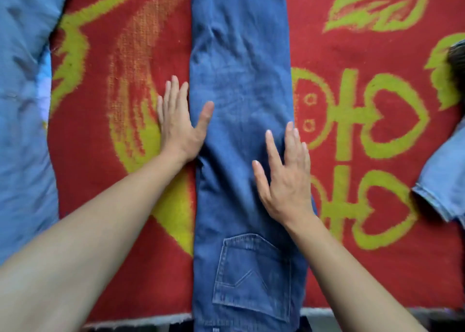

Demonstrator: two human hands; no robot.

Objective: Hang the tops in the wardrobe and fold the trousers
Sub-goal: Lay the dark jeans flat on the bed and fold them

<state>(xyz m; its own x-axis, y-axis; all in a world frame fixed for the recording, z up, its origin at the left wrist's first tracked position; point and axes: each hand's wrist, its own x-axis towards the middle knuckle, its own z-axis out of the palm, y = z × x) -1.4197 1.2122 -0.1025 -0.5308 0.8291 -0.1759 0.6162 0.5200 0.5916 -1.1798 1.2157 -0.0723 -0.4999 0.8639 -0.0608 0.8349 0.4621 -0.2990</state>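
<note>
A pair of blue jeans (241, 80) lies lengthwise down the middle of the view, folded leg on leg, with a back pocket (251, 276) facing up near the front edge. My left hand (176, 122) lies flat at the jeans' left edge, its fingers straight on the blanket and its thumb on the denim. Along the right edge, my right hand (284, 180) rests flat on the jeans with its fingers spread. Neither hand grips anything.
Under the jeans is a red blanket (377, 49) with yellow-green patterns. A light blue cloth (22, 105) covers the left side. A light denim garment (445, 180) lies at the right edge, with a dark item (458, 62) above it.
</note>
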